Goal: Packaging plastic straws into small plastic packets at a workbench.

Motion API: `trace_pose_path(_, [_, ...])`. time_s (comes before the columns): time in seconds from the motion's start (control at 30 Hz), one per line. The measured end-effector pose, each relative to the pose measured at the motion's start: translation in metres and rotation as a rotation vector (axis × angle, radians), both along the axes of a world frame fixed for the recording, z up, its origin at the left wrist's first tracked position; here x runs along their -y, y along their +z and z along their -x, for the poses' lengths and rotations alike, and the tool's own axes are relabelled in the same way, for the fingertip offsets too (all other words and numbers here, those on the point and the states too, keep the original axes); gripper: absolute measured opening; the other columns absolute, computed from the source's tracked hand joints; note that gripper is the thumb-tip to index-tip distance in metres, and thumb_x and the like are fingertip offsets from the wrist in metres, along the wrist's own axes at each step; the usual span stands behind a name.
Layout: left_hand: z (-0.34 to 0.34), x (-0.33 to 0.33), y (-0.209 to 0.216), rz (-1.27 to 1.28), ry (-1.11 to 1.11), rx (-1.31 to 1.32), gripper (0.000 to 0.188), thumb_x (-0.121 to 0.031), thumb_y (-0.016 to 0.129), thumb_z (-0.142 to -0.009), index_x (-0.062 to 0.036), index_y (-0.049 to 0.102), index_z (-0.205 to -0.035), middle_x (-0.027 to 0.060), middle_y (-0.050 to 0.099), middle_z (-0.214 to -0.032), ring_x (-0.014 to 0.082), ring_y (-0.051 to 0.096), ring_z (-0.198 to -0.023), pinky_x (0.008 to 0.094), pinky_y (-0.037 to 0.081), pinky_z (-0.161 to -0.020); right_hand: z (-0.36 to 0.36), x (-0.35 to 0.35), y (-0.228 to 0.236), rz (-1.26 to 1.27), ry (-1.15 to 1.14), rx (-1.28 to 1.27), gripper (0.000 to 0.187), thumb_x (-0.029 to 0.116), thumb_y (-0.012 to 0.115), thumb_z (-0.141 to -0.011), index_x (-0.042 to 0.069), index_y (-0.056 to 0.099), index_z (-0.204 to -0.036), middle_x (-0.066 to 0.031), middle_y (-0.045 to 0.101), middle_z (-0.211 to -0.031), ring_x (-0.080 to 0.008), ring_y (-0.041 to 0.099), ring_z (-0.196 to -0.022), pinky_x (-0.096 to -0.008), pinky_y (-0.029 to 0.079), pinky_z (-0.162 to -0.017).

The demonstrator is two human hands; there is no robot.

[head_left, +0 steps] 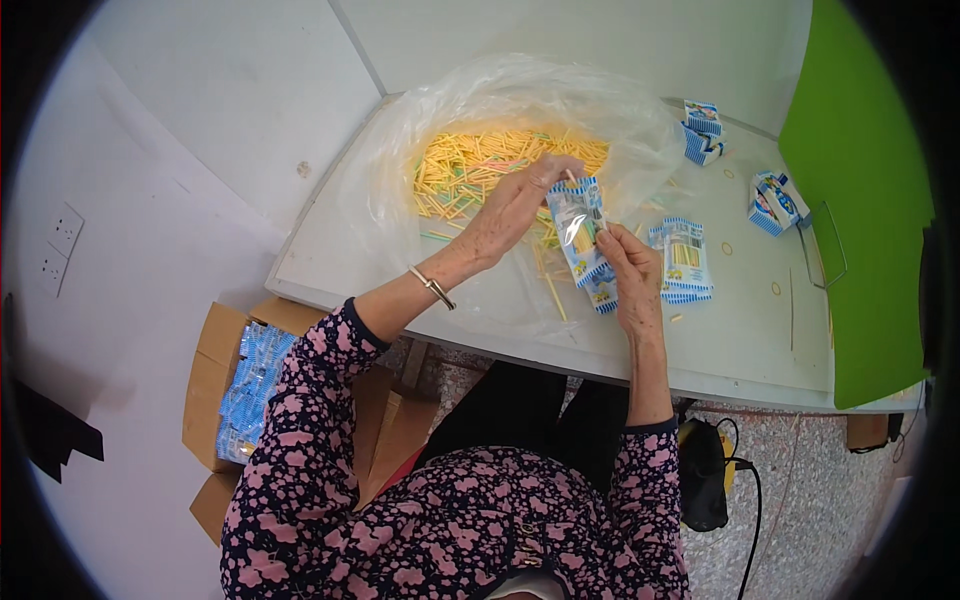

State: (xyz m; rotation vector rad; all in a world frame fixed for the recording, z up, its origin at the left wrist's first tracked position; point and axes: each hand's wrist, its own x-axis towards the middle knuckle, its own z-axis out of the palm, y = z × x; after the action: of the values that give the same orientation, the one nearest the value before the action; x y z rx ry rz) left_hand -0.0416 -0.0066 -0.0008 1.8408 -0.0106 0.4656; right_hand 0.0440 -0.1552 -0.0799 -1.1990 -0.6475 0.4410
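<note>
White table: right grip holding blue packet, left grip pinching stick.

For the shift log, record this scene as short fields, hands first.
Left hand: fingers at the held packet's top end
Right hand: grips the held packet by its right edge
Supply: loose, mostly yellow sticks in an open clear plastic bag
Table: more packets right of the right hand
Lower left: open cardboard box containing blue packages
Right side: green panel
</note>
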Motion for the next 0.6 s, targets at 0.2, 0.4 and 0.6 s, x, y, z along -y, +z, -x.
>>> trace_pose_path(0.2, [-0.008, 0.007, -0.002, -0.298, -0.082, -0.072, 0.041, -0.031, 0.035, -0.096, -0.0035, 0.046, -0.125, 0.0074, 0.054, -0.116, 0.0183, 0.05, -0.108, 0.0285, 0.037, -0.094, 0.0, 0.006, -0.002, -0.034, -0.014, 0.008, 0.022, 0.015, 0.059, -0.085, -0.002, 0.063, -0.099, 0.002, 0.06, -0.083, -0.0037, 0.05, -0.075, -0.0176, 0.038, -0.069])
trace_pose_path(0.4, [-0.011, -0.001, -0.002, 0.075, -0.096, -0.087, 0.033, -0.026, 0.043, -0.094, -0.0035, 0.052, -0.117, 0.0058, 0.058, -0.106, 0.0128, 0.052, -0.101, 0.0262, 0.043, -0.085, -0.019, 0.033, 0.005, -0.018, -0.076, 0.024, 0.021, 0.016, 0.059, -0.085, 0.0, 0.063, -0.099, 0.0012, 0.061, -0.083, -0.0029, 0.052, -0.077, -0.0171, 0.039, -0.069])
trace_pose_path(0.6, [-0.002, -0.042, -0.032, -0.217, 0.042, -0.237, 0.024, -0.02, 0.055, -0.089, -0.0006, 0.06, -0.103, 0.0025, 0.06, -0.098, 0.009, 0.055, -0.094, 0.0235, 0.044, -0.079, -0.053, 0.08, 0.008, 0.355, -0.336, 0.241, 0.021, 0.017, 0.059, -0.084, 0.0, 0.063, -0.096, 0.0002, 0.062, -0.078, -0.0074, 0.054, -0.071, -0.0219, 0.041, -0.067])
